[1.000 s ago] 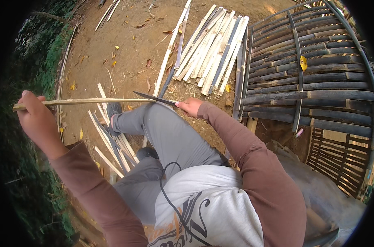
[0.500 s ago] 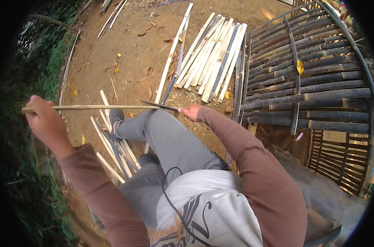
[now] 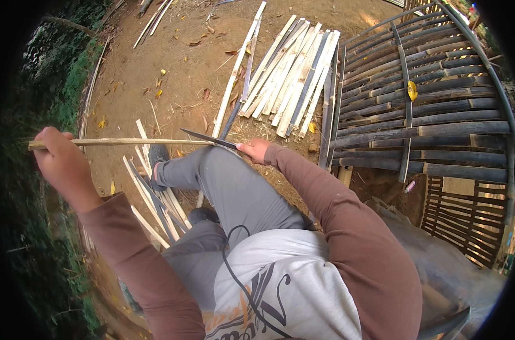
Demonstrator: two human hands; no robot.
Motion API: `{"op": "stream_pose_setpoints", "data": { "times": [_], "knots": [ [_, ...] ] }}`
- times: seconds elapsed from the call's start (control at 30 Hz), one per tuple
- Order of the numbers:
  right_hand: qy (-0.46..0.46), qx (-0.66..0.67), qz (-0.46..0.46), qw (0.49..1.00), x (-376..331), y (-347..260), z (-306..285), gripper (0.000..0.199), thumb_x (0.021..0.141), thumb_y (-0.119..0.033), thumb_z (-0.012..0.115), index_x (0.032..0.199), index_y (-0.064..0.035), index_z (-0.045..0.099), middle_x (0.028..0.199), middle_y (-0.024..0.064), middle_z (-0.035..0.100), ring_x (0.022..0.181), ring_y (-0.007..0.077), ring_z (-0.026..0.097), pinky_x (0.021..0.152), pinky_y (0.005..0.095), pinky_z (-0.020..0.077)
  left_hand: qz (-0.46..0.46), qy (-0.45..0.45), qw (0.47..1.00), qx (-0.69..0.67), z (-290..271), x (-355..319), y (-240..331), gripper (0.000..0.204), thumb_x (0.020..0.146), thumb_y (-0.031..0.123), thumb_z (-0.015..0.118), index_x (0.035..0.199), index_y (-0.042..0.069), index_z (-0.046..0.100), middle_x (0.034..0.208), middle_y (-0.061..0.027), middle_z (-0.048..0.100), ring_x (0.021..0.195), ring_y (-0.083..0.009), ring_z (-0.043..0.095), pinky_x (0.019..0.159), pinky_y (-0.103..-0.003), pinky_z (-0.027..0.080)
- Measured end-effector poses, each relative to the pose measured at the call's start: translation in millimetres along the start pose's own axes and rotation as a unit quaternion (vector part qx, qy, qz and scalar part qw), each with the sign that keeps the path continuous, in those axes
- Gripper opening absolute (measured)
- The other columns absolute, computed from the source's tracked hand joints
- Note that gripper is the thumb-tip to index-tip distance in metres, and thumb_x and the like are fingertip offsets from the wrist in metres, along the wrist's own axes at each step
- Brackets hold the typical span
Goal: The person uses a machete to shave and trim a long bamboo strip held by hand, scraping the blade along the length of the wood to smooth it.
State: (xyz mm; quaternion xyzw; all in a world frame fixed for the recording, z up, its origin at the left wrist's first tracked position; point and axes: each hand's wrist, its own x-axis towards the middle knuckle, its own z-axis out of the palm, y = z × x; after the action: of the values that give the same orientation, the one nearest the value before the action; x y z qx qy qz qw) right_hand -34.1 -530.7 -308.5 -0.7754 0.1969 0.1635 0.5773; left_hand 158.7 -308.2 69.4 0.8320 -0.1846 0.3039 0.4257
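My left hand [image 3: 58,156] is closed round one end of a long, pale bamboo strip [image 3: 130,141], held out to the left. The strip runs level across to my raised knee [image 3: 212,164]. My right hand [image 3: 254,151] grips a knife [image 3: 209,138] with a dark blade, which points left and lies across the strip's far end just above the knee. The knife's handle is mostly hidden in my fist. Beside my foot [image 3: 158,158] lies a loose bundle of bamboo strips [image 3: 158,198].
A row of split bamboo slats [image 3: 294,73] lies on the dirt ground [image 3: 155,56] ahead, with longer strips [image 3: 240,71] left of it. A dark bamboo slatted platform [image 3: 421,113] stands at the right. Green plants [image 3: 48,85] line the left side.
The knife has slid slightly left along the strip, its tip now higher and the blade more slanted. My left hand has moved only a little.
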Motion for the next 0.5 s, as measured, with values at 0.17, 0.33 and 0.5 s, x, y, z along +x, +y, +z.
{"op": "stream_pose_setpoints", "data": {
  "times": [0.17,0.33,0.5],
  "knots": [
    [0.018,-0.096,0.117,0.988,13,46,-1,0.08,0.104,-0.067,0.038,0.109,0.0034,0.076,0.102,0.0285,0.073,0.101,0.0391,0.071,0.096,0.0494,0.0513,-0.005,0.01,0.999,-0.033,13,-1,3,0.039,0.1,0.036,0.049,0.095,0.0,0.062,0.088,-0.0075,0.063,0.083,-0.0189,0.055,0.081,-0.035,0.046],
    [0.02,-0.017,0.061,0.998,-8,1,8,0.083,0.105,-0.068,0.034,0.084,0.0018,0.072,0.079,0.0216,0.07,0.084,0.0361,0.07,0.086,0.0512,0.0525,0.007,0.009,1.0,-0.023,5,1,-2,0.04,0.102,0.038,0.049,0.096,0.001,0.061,0.087,-0.0064,0.062,0.081,-0.0171,0.055,0.08,-0.033,0.046],
    [0.062,-0.108,0.078,0.989,21,58,-3,0.082,0.105,-0.067,0.034,0.098,0.0035,0.076,0.102,0.0279,0.073,0.101,0.0397,0.071,0.097,0.051,0.0509,0.002,0.008,0.999,-0.035,16,-2,7,0.043,0.102,0.039,0.049,0.102,-0.002,0.061,0.089,-0.0087,0.064,0.084,-0.019,0.058,0.082,-0.035,0.047]
  ]
}}
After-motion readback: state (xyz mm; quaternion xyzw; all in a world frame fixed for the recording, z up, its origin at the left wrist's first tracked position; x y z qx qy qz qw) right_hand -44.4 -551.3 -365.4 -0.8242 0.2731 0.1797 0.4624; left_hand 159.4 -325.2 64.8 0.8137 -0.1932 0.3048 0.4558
